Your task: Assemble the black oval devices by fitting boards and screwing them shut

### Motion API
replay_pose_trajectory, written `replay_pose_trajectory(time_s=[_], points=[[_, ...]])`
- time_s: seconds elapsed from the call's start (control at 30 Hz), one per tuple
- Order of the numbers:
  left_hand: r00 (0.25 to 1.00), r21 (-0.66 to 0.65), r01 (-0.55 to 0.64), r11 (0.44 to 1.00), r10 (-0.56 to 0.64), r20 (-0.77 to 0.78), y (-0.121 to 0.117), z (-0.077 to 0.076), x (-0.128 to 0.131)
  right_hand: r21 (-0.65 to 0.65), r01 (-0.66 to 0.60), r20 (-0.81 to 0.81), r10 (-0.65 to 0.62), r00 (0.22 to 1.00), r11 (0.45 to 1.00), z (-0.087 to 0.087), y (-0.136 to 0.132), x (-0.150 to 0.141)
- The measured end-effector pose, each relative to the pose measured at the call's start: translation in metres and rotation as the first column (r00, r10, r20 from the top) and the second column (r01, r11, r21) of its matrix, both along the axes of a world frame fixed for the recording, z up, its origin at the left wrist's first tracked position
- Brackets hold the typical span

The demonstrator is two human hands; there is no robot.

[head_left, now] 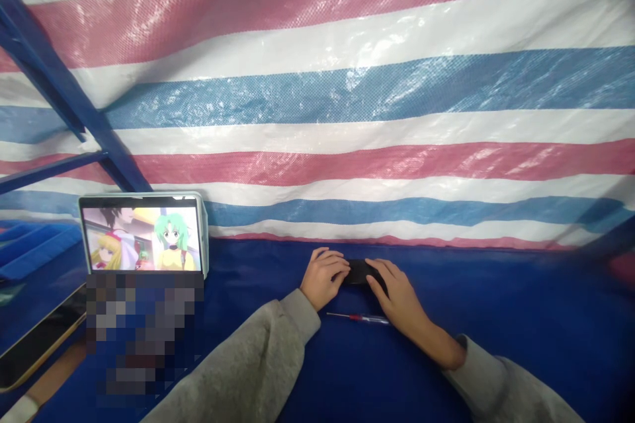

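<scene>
A small black, flat, oblong object (360, 272) lies on the blue surface between my hands, its kind too dark to make out. At its left end, the curled fingers of my left hand (325, 277) grip the edge. My right hand (398, 294) wraps over the other end, thumb along the near side and fingers on top, hiding that part. Just nearer to me lies a thin screwdriver (362, 318) with a red and clear handle, touched by neither hand; its tip points left.
A tablet (141, 238) in a pale case stands at the left, playing a cartoon. Beside it is a dark phone (44, 337), near another person's forearm (62, 370) and a pixelated patch. Striped plastic sheeting (347, 165) hangs behind the blue surface (486, 310). A blue frame bar (64, 86) slants at left.
</scene>
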State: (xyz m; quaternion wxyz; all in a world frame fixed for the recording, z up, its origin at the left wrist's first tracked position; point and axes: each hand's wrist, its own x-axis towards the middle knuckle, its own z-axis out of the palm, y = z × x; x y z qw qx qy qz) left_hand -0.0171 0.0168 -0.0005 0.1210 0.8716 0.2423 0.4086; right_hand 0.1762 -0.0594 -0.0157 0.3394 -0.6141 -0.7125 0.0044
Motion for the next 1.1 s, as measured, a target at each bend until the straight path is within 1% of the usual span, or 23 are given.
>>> replay_pose_trajectory(time_s=[0.27, 0.73, 0.97, 1.1], points=[[1.0, 0.009, -0.004, 1.0, 0.004, -0.017, -0.0008, 0.0021, -0.0002, 0.018, -0.001, -0.002, 0.001, 1.0, 1.0, -0.0004, 0.0001, 0.0002], [1.0, -0.009, -0.004, 1.0, 0.003, -0.025, -0.0015, 0.0016, -0.0005, 0.001, 0.001, 0.002, -0.001, 1.0, 1.0, 0.0004, -0.0005, -0.0001], [0.999, 0.001, -0.005, 1.0, 0.005, -0.037, -0.002, 0.004, 0.0003, -0.012, -0.012, -0.011, 0.012, 1.0, 1.0, -0.0017, 0.0007, 0.0007], [0.999, 0.01, 0.001, 1.0, -0.001, -0.04, -0.0014, 0.0021, 0.0003, -0.005, -0.02, -0.026, 0.02, 0.999, 1.0, -0.0025, 0.001, 0.0009]])
